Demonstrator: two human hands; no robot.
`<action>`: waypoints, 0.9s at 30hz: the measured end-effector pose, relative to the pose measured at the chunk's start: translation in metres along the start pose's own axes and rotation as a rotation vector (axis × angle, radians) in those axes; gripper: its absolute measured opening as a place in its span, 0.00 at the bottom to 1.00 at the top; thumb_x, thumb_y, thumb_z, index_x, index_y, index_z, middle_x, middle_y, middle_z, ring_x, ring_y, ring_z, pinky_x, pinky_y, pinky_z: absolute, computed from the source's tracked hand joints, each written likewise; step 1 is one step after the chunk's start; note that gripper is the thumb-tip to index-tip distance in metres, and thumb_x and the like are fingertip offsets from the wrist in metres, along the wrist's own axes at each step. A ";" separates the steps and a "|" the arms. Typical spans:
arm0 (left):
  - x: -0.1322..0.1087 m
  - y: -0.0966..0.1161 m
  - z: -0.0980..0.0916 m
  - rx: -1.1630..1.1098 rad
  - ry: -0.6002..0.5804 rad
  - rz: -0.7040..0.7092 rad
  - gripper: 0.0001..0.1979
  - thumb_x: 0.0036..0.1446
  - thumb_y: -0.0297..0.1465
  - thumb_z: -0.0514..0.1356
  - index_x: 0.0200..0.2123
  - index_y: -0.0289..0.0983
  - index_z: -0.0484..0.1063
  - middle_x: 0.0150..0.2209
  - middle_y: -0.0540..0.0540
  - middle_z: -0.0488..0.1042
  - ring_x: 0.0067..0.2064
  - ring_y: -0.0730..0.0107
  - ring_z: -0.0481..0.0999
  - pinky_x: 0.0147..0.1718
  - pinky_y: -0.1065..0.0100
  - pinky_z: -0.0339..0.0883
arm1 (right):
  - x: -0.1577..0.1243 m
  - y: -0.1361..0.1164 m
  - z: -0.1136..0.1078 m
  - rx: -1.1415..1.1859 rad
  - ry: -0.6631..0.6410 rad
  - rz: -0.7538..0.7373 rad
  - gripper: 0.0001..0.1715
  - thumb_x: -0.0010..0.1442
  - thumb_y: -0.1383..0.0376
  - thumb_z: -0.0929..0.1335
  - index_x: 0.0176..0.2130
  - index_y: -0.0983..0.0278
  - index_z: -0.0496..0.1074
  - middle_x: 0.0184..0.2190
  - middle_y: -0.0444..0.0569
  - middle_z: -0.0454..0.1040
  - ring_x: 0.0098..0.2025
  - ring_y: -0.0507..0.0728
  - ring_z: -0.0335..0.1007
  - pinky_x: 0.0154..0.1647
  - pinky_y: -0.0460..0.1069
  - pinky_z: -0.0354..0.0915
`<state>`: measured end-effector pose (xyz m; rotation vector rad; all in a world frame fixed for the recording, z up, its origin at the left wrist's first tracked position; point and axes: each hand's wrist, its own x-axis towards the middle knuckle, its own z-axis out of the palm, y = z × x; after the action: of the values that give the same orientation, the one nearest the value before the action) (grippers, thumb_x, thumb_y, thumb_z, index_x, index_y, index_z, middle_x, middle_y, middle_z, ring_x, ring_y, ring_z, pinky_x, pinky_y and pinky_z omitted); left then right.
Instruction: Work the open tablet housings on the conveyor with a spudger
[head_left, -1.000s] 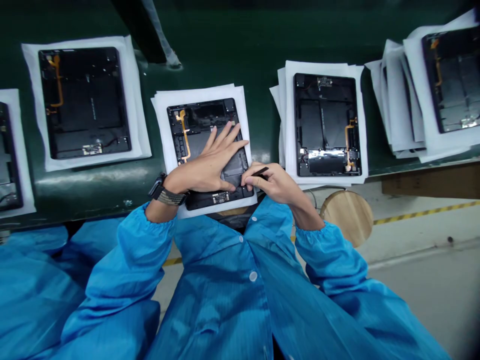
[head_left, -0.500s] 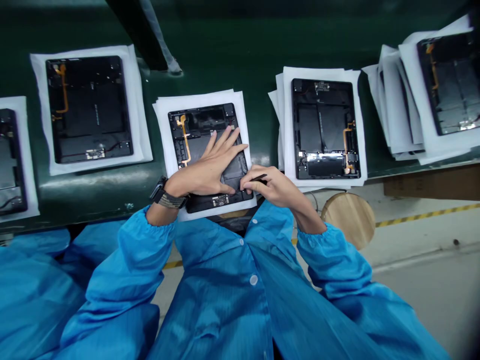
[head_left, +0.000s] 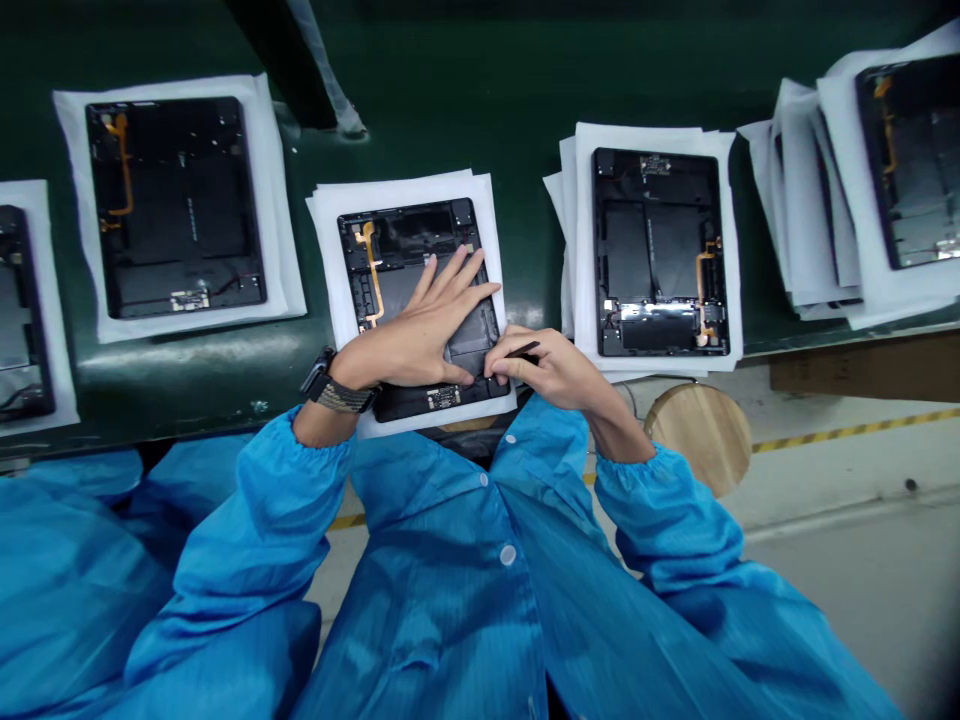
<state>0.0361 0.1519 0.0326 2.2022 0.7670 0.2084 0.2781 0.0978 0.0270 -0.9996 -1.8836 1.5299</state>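
An opened black tablet [head_left: 401,240] lies on white sheets [head_left: 328,240] in front of me, its inner parts showing. An orange flex cable [head_left: 373,270] runs down its left side, and a small circuit board [head_left: 444,398] sits near its bottom edge. My left hand [head_left: 431,330], with a watch on the wrist, lies across the tablet with fingers spread. At the tablet's lower right edge, my right hand [head_left: 541,365] is closed around a thin dark stick-like tool [head_left: 525,349]. The tool's tip is hidden by the fingers.
Other opened tablets on white sheets stand along the green table [head_left: 450,110]: a left tablet [head_left: 176,205], a right tablet [head_left: 660,250] and a far-right tablet [head_left: 919,160]. A dark post [head_left: 289,65] rises behind. A round wooden stool [head_left: 697,438] stands below. A blue sleeve [head_left: 67,560] shows at left.
The view has shifted slightly, so the right-hand tablets appear further right. Both hands keep nearly the same place on the tablet, the right one still holding the tool.
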 end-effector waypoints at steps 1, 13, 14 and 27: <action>0.000 0.000 0.000 0.002 0.001 0.000 0.55 0.54 0.49 0.74 0.76 0.46 0.50 0.81 0.36 0.29 0.80 0.42 0.23 0.75 0.32 0.20 | 0.000 0.000 0.000 -0.004 0.005 -0.005 0.19 0.73 0.55 0.69 0.36 0.64 0.81 0.30 0.48 0.79 0.36 0.57 0.72 0.39 0.50 0.65; 0.000 -0.002 0.000 -0.002 0.002 -0.001 0.56 0.53 0.50 0.74 0.77 0.47 0.50 0.81 0.38 0.28 0.80 0.41 0.23 0.74 0.31 0.18 | -0.001 0.000 -0.001 -0.005 0.018 -0.007 0.17 0.73 0.57 0.70 0.37 0.64 0.81 0.29 0.48 0.79 0.36 0.57 0.72 0.38 0.49 0.64; 0.000 -0.002 0.000 0.000 0.001 0.000 0.55 0.53 0.50 0.74 0.77 0.47 0.50 0.81 0.38 0.29 0.80 0.41 0.23 0.74 0.31 0.18 | -0.001 0.001 -0.001 0.004 0.018 -0.012 0.17 0.73 0.57 0.70 0.37 0.65 0.81 0.29 0.48 0.79 0.36 0.56 0.72 0.39 0.49 0.64; 0.000 -0.004 0.001 -0.015 0.020 0.000 0.55 0.52 0.52 0.74 0.76 0.47 0.51 0.81 0.39 0.30 0.80 0.40 0.24 0.75 0.32 0.18 | -0.002 0.003 -0.002 0.016 0.004 -0.024 0.18 0.73 0.55 0.70 0.37 0.64 0.82 0.31 0.49 0.80 0.38 0.57 0.73 0.40 0.51 0.66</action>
<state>0.0352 0.1530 0.0290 2.1890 0.7740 0.2361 0.2810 0.0978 0.0245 -0.9685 -1.8713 1.5261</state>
